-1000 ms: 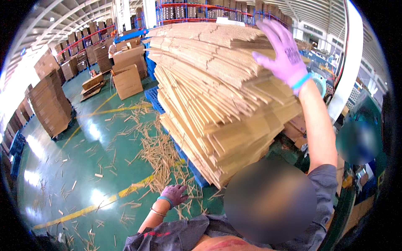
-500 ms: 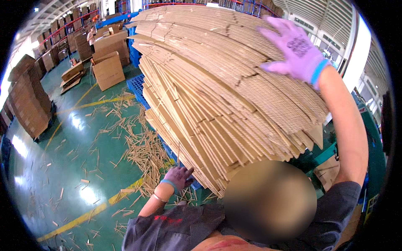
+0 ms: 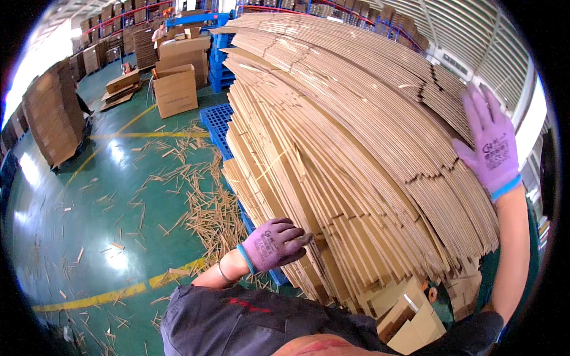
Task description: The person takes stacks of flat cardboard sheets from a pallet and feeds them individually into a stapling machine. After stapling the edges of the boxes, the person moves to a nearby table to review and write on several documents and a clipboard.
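Note:
A tall stack of flat brown cardboard sheets [image 3: 356, 136] fills the middle and right, its layered edges fanned out toward me. My right hand [image 3: 490, 139], in a purple glove with a blue cuff, lies against the stack's right side, fingers stretched and spread. At the lower left edge of the stack is my left hand [image 3: 274, 244], gloved the same way. Its slightly bent fingers reach over the sheet edges and close on nothing that I can see. Under the stack, a blue plastic pallet [image 3: 217, 123] shows along the left side.
Thin cardboard strips [image 3: 217, 207] litter the green floor [image 3: 107, 213] beside the pallet. An open carton [image 3: 176, 92] stands at the back left, and another cardboard stack [image 3: 54, 115] leans at the far left. Cut cardboard pieces [image 3: 415, 323] lie near me at the lower right.
My left hand has risen from beside the pallet onto the sheet edges. The right hand has shifted right, to the stack's side, still spread. The view has turned, showing cardboard pieces at the lower right.

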Tool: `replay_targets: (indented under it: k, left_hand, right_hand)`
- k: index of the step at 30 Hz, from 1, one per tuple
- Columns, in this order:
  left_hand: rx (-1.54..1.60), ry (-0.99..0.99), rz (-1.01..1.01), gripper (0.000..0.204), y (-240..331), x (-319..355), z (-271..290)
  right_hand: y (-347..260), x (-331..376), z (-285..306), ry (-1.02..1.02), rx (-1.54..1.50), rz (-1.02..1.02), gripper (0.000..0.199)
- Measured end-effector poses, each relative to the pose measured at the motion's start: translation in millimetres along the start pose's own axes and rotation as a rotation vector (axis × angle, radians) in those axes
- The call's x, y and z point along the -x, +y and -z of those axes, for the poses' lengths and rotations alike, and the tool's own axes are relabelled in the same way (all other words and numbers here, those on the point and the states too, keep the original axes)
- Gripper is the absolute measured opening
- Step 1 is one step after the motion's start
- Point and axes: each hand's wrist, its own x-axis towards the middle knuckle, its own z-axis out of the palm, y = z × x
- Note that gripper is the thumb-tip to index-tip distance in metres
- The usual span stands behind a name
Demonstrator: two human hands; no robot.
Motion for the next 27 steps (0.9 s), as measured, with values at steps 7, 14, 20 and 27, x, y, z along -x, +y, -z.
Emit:
replay_targets:
  k: [7, 14, 20, 27]
  left_hand:
    - [0.166, 0.134, -0.231, 0.044, -2, -32, -4]
    - [-0.176, 0.328, -0.254, 0.041, 15, -73, 28]
    - [-0.643, 0.770, -0.173, 0.088, 19, -174, 109]
    - [-0.480, 0.318, -0.587, 0.068, 192, -217, 153]
  right_hand:
    - [1, -1, 1, -0.283, 0.016, -0.234, 0.094]
    - [36, 65, 56, -0.207, -0.069, -0.171, 0.091]
    - [62, 259, 117, -0.178, -0.174, -0.346, 0.092]
    - [78, 453, 234, -0.279, 0.018, -0.507, 0.086]
